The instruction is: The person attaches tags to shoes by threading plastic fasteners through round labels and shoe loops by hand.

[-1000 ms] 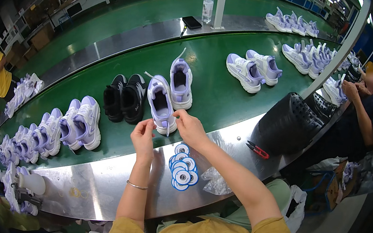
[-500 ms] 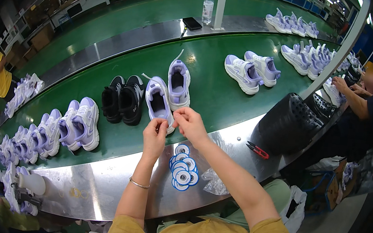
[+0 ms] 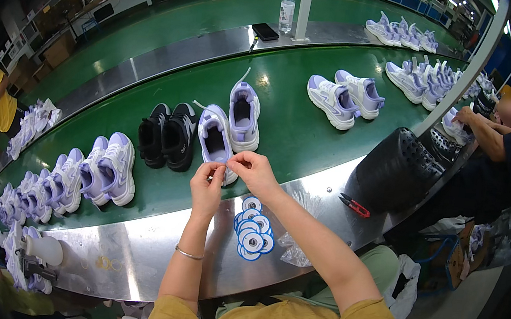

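Note:
My left hand [image 3: 206, 190] and my right hand [image 3: 256, 173] meet at the heel end of a lilac-and-white sneaker [image 3: 214, 118]. Both have thumb and fingertips pinched together; anything between them is too small to make out. My fingers partly cover that sneaker's heel. Its mate [image 3: 245, 115] stands just to the right, heel toward me, with a long lace sticking up. Below my right hand, a pile of round blue-and-white tags [image 3: 253, 230] lies on the metal edge, beside clear plastic bits [image 3: 295, 253].
Black sneakers [image 3: 180, 137] and a row of lilac sneakers [image 3: 117, 168] stand left on the green belt [image 3: 283, 140]. Another pair [image 3: 339, 100] is farther right. Red thread snips [image 3: 355, 205] lie near a black perforated bin [image 3: 394, 170]. A co-worker [image 3: 494, 138] sits at right.
My hands have come closer together, my right hand shifting left and slightly down toward my left. The sneakers on the belt have hardly moved.

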The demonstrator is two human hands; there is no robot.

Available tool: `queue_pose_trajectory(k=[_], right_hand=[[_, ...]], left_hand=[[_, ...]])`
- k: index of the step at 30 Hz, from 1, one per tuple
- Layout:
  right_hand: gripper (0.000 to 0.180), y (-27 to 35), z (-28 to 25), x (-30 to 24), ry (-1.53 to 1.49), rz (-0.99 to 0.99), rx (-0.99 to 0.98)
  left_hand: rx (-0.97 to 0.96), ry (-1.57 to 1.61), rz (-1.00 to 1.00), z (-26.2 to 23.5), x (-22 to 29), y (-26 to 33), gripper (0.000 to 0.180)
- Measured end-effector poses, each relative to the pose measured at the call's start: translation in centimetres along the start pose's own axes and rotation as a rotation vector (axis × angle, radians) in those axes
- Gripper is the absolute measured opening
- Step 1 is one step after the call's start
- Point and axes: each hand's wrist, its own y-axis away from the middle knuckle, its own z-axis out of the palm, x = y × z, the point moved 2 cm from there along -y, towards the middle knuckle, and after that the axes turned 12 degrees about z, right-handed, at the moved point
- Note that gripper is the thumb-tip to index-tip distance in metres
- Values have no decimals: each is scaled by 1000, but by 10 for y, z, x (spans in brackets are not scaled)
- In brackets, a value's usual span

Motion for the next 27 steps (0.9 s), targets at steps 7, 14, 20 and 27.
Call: queue_pose_trajectory(k=[7, 14, 20, 27], right_hand=[[13, -3, 13, 4, 4, -9, -32], [13, 1, 19, -6, 249, -78, 12], [11, -1, 20, -10, 401, -119, -47], [14, 4, 34, -12, 329, -138, 36]], left_hand=[[3, -36, 112, -13, 5, 0, 15], [9, 149, -9, -21, 8, 1, 24], [-67, 168, -59, -28, 13, -2, 33], [-82, 226, -80, -32, 13, 1, 38]])
